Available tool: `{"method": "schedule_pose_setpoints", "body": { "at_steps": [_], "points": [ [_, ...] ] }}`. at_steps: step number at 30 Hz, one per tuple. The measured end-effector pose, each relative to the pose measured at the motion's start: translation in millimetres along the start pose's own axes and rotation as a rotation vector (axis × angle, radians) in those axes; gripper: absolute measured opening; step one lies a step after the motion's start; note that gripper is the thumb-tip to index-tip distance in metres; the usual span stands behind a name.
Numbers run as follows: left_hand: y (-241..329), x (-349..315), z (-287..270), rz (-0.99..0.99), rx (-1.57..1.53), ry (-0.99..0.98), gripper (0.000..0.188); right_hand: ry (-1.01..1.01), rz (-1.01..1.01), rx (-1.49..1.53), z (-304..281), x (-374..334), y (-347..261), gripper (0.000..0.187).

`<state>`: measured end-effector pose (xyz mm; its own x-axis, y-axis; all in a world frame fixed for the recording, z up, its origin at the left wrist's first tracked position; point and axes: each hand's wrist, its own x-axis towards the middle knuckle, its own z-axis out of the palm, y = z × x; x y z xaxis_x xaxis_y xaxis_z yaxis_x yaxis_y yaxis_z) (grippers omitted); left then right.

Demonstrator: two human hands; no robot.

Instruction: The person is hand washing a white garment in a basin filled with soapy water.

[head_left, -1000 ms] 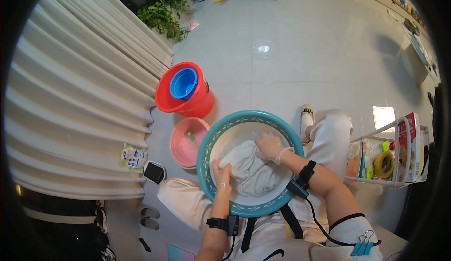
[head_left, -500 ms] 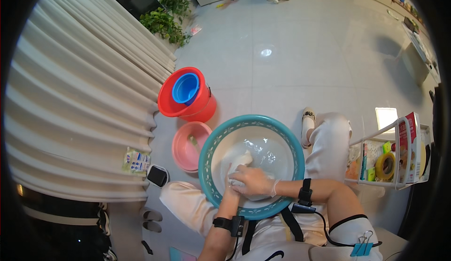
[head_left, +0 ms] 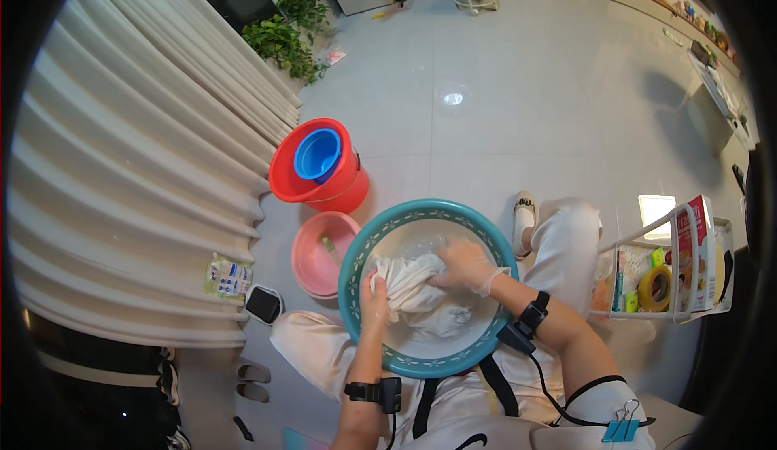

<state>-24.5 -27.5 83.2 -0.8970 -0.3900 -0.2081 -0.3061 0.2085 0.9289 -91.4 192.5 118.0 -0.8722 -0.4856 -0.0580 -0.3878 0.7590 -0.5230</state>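
A wet white cloth [head_left: 411,285] lies bunched in a teal-rimmed basin [head_left: 350,272] of water between my knees. My left hand [head_left: 375,300] is closed around the cloth's left side, near the basin's left wall. To the right, my right hand [head_left: 469,265] is over the water, its thumb side touching the cloth. Motion smears the fingers of that hand, so their grip cannot be made out. Clear thin gloves cover both hands. Part of the cloth sits lower in the water, close to the basin's near side.
Left of the basin stands a pink basin [head_left: 301,265] with a greenish strip inside. Behind it is a red bucket [head_left: 344,187] holding a blue bowl [head_left: 317,155]. A white caddy [head_left: 639,317] with tape and boxes is at right. A beige curtain [head_left: 146,175] hangs at left.
My hands were together over the bunched cloth; now they are apart. The left moved left with the cloth, the right moved up and right. The cloth is more spread and lifted.
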Motion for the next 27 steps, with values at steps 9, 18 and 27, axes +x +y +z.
{"method": "schedule_pose_setpoints", "body": {
  "at_steps": [9, 18, 27],
  "points": [
    [46.5, -26.7, -15.9, 0.122, -0.111, -0.461, 0.037, -0.026, -0.094, 0.010, -5.5, -14.2, -15.9, 0.056],
    [108.7, -41.5, -49.4, 0.242, -0.267, -0.790, 0.043, -0.373, -0.213, 0.462, 4.1, 3.9, 1.7, 0.050],
    [74.1, -20.6, -64.2, 0.322, 0.071, -0.523, 0.049, -0.106, -0.299, 0.301, -37.7, -1.6, 6.3, 0.042]
  ]
}}
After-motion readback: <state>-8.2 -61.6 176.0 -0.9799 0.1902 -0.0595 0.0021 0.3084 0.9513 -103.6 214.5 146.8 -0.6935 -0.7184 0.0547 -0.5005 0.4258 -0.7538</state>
